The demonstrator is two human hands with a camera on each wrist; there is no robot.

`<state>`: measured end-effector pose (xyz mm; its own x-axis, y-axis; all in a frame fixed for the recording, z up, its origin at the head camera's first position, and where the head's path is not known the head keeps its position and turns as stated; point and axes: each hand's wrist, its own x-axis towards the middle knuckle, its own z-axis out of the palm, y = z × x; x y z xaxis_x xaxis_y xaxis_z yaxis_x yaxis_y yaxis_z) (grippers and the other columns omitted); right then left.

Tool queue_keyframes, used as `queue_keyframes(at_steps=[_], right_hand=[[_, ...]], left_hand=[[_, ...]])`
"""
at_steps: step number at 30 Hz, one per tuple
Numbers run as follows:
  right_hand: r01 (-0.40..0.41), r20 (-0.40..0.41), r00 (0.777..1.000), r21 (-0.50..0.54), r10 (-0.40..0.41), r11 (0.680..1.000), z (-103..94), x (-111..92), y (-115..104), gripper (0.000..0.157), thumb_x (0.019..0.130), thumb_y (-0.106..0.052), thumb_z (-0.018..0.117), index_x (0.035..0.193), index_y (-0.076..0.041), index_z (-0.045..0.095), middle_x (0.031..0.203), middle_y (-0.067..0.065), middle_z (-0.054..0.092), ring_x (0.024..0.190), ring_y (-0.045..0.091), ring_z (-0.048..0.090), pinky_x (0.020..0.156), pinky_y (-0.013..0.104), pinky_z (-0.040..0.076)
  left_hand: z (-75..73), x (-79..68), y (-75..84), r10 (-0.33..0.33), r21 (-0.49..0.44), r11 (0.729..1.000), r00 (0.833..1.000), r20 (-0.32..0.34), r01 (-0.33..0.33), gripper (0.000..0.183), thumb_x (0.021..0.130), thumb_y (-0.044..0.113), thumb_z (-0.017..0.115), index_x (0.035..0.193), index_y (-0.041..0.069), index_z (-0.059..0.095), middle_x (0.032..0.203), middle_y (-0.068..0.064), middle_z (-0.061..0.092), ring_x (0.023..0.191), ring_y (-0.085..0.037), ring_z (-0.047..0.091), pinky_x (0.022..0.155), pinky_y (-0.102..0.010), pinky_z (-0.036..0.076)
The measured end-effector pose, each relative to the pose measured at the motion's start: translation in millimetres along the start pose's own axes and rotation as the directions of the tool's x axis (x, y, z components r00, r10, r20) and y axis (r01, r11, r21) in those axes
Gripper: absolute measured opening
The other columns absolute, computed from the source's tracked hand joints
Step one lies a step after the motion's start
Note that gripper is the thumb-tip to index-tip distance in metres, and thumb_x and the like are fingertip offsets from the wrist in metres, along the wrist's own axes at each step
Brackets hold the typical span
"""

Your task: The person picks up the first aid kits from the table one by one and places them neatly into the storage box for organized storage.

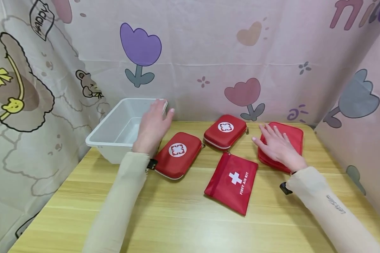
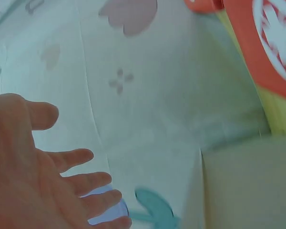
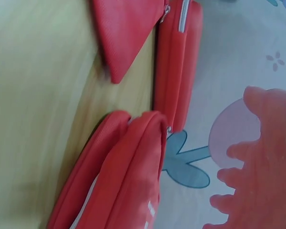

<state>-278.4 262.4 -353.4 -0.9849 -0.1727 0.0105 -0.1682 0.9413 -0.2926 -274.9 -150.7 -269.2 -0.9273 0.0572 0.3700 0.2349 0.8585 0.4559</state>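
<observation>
Left hand (image 1: 152, 127) spread, fingers extended and thumb apart, above the right side of the white tub (image 1: 107, 154); contact with the rim hard to tell. Right hand (image 1: 280, 147) also spread, just over the red soft bag (image 1: 293, 137), far right of the wooden surface (image 1: 174, 225). Red zip case (image 1: 178, 154) lies beside the tub; second red case (image 1: 225, 130) farther back, to its right. Flat first aid pouch (image 1: 232, 184) in front of the second case, print upward.
</observation>
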Motion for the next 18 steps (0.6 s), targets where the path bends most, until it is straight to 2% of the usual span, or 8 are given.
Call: queue_keyframes(at_steps=[3, 9, 11, 15, 18], right_hand=[[0.006, -0.003, 1.0, 0.003, -0.006, 1.0, -0.3, -4, 6, 0.088, 0.097, -0.063, 0.038, 0.156, -0.003, 0.011, 0.159, 0.028, 0.005, 0.142, 0.051, 0.001, 0.107, 0.069, 0.001], [0.008, 0.001, 1.0, 0.018, -0.008, 1.0, 0.4, -12, 17, 0.084, 0.099, -0.059, 0.037, 0.157, -0.005, 0.011, 0.159, 0.028, 0.006, 0.141, 0.053, 0.002, 0.107, 0.07, 0.0], [0.0, 0.0, 1.0, 0.022, 0.0, 1.0, 0.4, -14, 22, 0.083, 0.099, -0.058, 0.037, 0.157, -0.005, 0.009, 0.158, 0.028, 0.006, 0.141, 0.053, 0.002, 0.106, 0.071, -0.001], [-0.016, -0.004, 1.0, 0.027, 0.017, 0.999, -0.8, -18, 32, 0.084, 0.1, -0.058, 0.037, 0.156, -0.003, 0.008, 0.157, 0.031, 0.005, 0.14, 0.055, 0.001, 0.105, 0.072, 0.0], [-0.024, -0.006, 1.0, 0.022, 0.024, 0.999, -1.5, -20, 40, 0.084, 0.1, -0.057, 0.036, 0.156, 0.0, 0.009, 0.156, 0.032, 0.005, 0.14, 0.056, 0.001, 0.105, 0.072, 0.001]], left_hand=[[-16.8, -5.7, -24.5, -0.014, -0.022, 1.0, 1.0, -0.026, 0.013, 0.058, 0.103, 0.04, 0.043, 0.149, 0.005, 0.036, 0.153, -0.017, 0.034, 0.138, -0.037, 0.033, 0.11, -0.052, 0.025], [-46.5, -24.6, -73.3, -0.151, -0.081, 0.985, 0.988, 0.039, 0.153, 0.068, 0.103, 0.046, 0.037, 0.155, 0.005, 0.02, 0.156, -0.021, 0.026, 0.138, -0.045, 0.029, 0.109, -0.057, 0.024], [-52.3, -28.0, -86.5, -0.178, -0.064, 0.982, 0.984, 0.015, 0.178, 0.068, 0.103, 0.045, 0.037, 0.154, 0.003, 0.021, 0.155, -0.024, 0.027, 0.137, -0.047, 0.029, 0.109, -0.058, 0.024], [-60.2, -30.9, -109.7, -0.184, -0.006, 0.983, 0.982, -0.052, 0.184, 0.066, 0.102, 0.041, 0.039, 0.149, -0.006, 0.029, 0.148, -0.031, 0.033, 0.135, -0.049, 0.031, 0.107, -0.059, 0.025], [-64.7, -33.5, -125.8, -0.211, 0.027, 0.977, 0.976, -0.053, 0.213, 0.067, 0.102, 0.04, 0.039, 0.147, -0.008, 0.029, 0.145, -0.034, 0.035, 0.131, -0.051, 0.033, 0.104, -0.062, 0.026]])
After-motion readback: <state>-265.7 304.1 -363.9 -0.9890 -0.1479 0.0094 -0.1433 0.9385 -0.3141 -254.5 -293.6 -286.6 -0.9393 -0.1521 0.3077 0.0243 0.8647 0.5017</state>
